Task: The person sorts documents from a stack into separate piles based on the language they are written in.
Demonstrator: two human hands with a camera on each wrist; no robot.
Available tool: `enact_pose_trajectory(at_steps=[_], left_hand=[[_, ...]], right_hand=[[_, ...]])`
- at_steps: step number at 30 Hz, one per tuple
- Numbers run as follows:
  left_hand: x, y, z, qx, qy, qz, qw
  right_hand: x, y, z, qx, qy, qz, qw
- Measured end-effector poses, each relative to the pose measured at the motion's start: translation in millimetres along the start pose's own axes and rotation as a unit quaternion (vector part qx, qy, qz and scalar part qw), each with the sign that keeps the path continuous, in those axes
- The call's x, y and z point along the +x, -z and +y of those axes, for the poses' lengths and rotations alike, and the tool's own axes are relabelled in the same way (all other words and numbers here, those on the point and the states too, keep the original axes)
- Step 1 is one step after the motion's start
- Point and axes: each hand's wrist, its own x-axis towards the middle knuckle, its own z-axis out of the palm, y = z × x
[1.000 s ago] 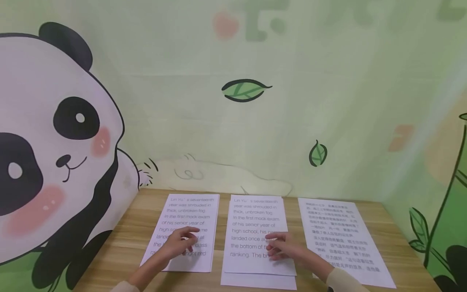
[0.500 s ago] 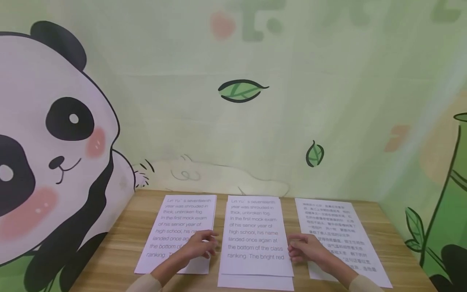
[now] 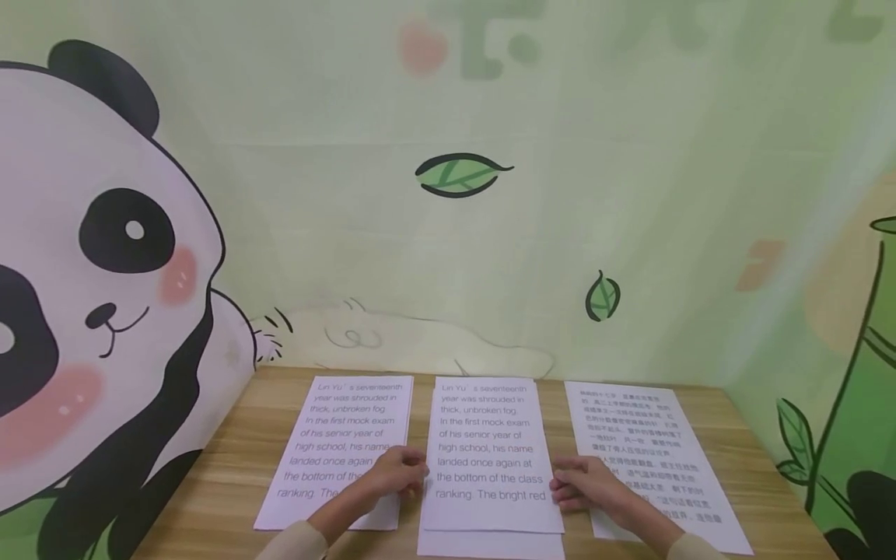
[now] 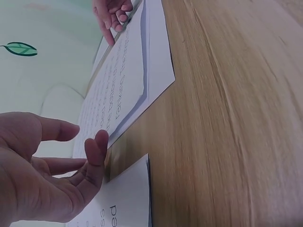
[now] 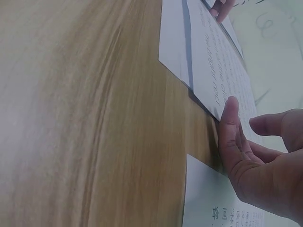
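Note:
In the middle of the table, a sheet with large English print (image 3: 486,435) lies over another sheet (image 3: 490,544) whose near edge sticks out below it. My left hand (image 3: 393,476) is at the left edge of these sheets, its fingers loosely bent and the thumb apart in the left wrist view. Across from it, my right hand (image 3: 586,486) has its fingertips right at the right edge of the top sheet. In the right wrist view, the fingers (image 5: 229,132) stand along that edge, and the thumb is away from them. Neither hand grips paper.
Left of the middle sheets lies a pile with the same English print (image 3: 336,435), partly under my left arm. A sheet of Chinese text (image 3: 672,459) lies at the right, partly beneath my right arm. Behind the wooden table (image 3: 210,498) hangs a cloth backdrop with a panda (image 3: 140,327).
My left hand has moved right, from over the left pile to the middle sheets' left edge. My right hand has moved right, off the middle print to its right edge. The view has shifted slightly.

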Motion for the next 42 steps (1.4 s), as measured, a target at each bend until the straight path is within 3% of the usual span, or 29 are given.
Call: enact_pose_trajectory(at_steps=[8,20,30,37,42], left_hand=[[-2.9,-2.5,6.1,0.003,0.003,0.0,1.0],[0.7,-3.3,8.4,-0.051,-0.018,0.022,0.9983],[3.9,-9.4,4.9,-0.06,-0.014,0.0,0.9981],[4.3,-14.2,-0.1,-0.083,0.002,-0.016,0.9964],[0.2,-15.9,-5.9,-0.096,-0.01,-0.015,0.9952]], right_hand=[[1.0,-0.7,1.1,0.0,0.008,0.003,1.0],[-3.4,0.1,-10.8,-0.008,0.01,0.027,1.0],[-2.1,-6.8,-11.0,-0.045,-0.023,0.057,0.997],[-2.0,-9.8,-5.8,-0.04,-0.033,0.069,0.996],[-2.7,-10.7,-3.3,-0.045,-0.04,0.075,0.995]])
